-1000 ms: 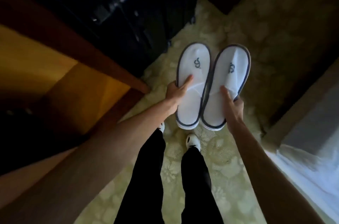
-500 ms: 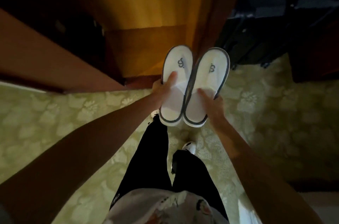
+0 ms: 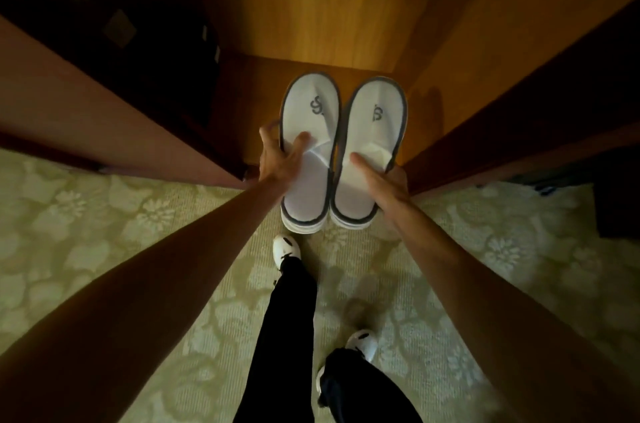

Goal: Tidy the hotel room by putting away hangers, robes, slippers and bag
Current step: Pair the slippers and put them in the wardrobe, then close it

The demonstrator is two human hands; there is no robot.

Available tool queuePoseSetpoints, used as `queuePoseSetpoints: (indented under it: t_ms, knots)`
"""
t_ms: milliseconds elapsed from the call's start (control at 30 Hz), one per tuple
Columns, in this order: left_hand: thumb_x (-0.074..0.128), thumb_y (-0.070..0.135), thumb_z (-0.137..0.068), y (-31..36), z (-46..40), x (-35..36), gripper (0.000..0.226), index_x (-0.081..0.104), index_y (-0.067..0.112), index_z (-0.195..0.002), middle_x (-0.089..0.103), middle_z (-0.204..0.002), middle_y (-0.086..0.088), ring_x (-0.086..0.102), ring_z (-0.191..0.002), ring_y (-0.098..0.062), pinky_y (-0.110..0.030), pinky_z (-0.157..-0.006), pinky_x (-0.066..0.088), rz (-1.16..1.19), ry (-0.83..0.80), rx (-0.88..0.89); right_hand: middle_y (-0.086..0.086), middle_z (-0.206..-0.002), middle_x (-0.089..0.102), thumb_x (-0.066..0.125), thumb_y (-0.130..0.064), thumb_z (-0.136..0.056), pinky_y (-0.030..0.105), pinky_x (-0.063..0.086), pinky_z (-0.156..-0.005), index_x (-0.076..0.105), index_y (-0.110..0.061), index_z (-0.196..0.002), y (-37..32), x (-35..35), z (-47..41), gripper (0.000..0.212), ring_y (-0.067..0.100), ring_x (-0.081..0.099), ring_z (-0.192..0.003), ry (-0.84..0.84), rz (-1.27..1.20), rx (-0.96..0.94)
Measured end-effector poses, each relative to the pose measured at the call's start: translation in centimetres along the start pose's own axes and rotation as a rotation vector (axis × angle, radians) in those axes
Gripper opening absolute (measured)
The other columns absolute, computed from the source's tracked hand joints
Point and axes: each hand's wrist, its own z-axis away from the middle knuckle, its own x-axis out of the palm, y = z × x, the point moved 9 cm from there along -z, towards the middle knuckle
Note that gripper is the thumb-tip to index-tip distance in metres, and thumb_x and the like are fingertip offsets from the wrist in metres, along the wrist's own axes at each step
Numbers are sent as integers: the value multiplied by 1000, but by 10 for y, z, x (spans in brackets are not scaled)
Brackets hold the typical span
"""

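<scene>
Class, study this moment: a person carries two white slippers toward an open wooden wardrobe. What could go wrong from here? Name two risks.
1. Each slipper is held only at its side, thumb on top: the left hand grips the left slipper, the right hand the right slipper. Either might slip and drop onto the carpet.
2. The wardrobe doors flank both forearms closely, so an elbow or slipper may bump one on the way in.

My left hand (image 3: pixel 280 159) grips one white slipper (image 3: pixel 308 131), my right hand (image 3: pixel 375 176) the other slipper (image 3: pixel 374 124), side by side mid-frame over the wooden wardrobe floor (image 3: pixel 249 103), green floral carpet (image 3: pixel 104 221) below.
</scene>
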Motion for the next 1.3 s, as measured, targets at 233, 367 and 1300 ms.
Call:
queuePoseSetpoints:
  t_ms: [233,367,1300]
  knots:
    - [72,49,-88,-19,-150,50,70,40,28,-148,61,-128,6,62,-112,-16,-26,-81,55,72,-82,37,-13,-91,68,79,-48,-81,28,55,-79,68,-29,-102,-17,54,-150,30,11,66,-93,84,39,-50]
    - [83,42,-80,-57,-224,98,86,39,23,-151,61,-135,-1,61,-117,-18,-18,-82,51,67,-88,78,-9,-96,70,79,-45,-83,33,56,-82,69,-25,-105,4,70,-240,31,16,68,-99,150,67,-132]
    - [80,56,-73,-206,-516,344,81,53,8,-132,48,-136,-11,44,-128,-32,-51,-111,35,-101,162,253,13,-152,43,69,-59,-84,47,44,-107,36,-14,-152,108,90,-605,88,34,46,-135,523,397,-453]
